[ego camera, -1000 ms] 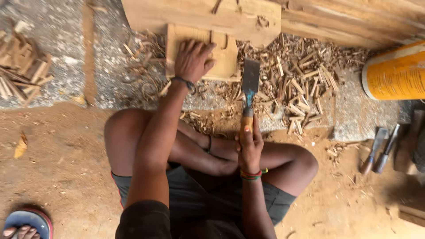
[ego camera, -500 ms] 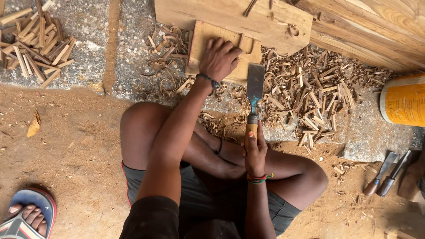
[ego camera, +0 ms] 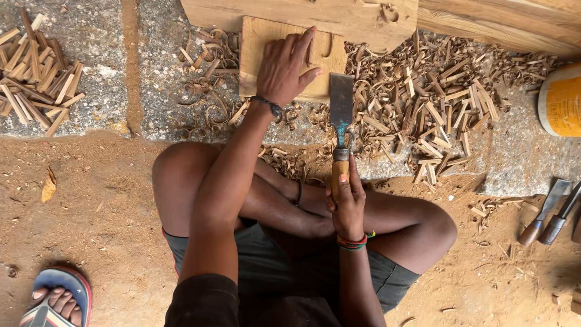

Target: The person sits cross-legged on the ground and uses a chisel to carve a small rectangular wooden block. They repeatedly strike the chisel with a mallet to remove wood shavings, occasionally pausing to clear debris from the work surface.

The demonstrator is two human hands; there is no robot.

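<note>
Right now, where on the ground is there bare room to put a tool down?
Bare stone lies between the stick pile and the small board under the left hand. The dirt by the dry leaf is free too. Right of the chisel, shavings crowd everything.

A wood block (ego camera: 266, 42) is pressed flat under the left hand (ego camera: 284, 66), while a broad chisel (ego camera: 341, 130) is gripped by the right hand (ego camera: 346, 203). Shavings (ego camera: 423, 103) are scattered everywhere.
</note>
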